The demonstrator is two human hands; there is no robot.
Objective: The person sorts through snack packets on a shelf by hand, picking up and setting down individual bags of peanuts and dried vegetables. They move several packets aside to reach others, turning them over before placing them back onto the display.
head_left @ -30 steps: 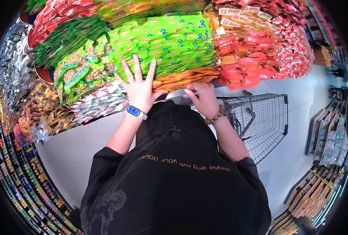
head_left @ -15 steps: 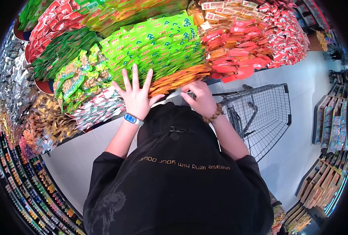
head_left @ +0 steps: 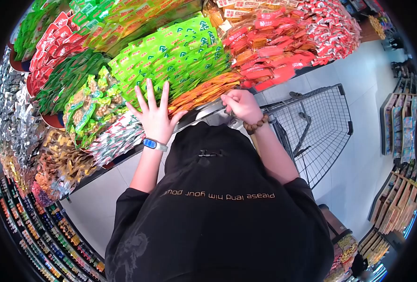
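Note:
My left hand (head_left: 155, 121) has its fingers spread over the lower edge of the bright green packets (head_left: 166, 54), beside the orange packets (head_left: 203, 93); it holds nothing. A band with a blue face is on that wrist. My right hand (head_left: 243, 105) is curled at the display's front edge, just right of the orange packets, with beads round its wrist. Whether anything is in its bent fingers I cannot make out. Red packets (head_left: 269, 44) lie above it. White, green and red wrapped pieces (head_left: 119, 138) lie to the lower left of my left hand.
A wire shopping cart (head_left: 319, 131) stands right of my right arm. Nut packets (head_left: 88, 103) and silver-wrapped pieces (head_left: 18, 110) fill the left of the display. Curved shelves (head_left: 44, 230) run at the lower left, and racks (head_left: 398, 124) stand at the far right.
The view has shifted, so the display sits slightly further left. My right hand has closed its fingers more and turned at the edge. My left hand stays spread over the packets.

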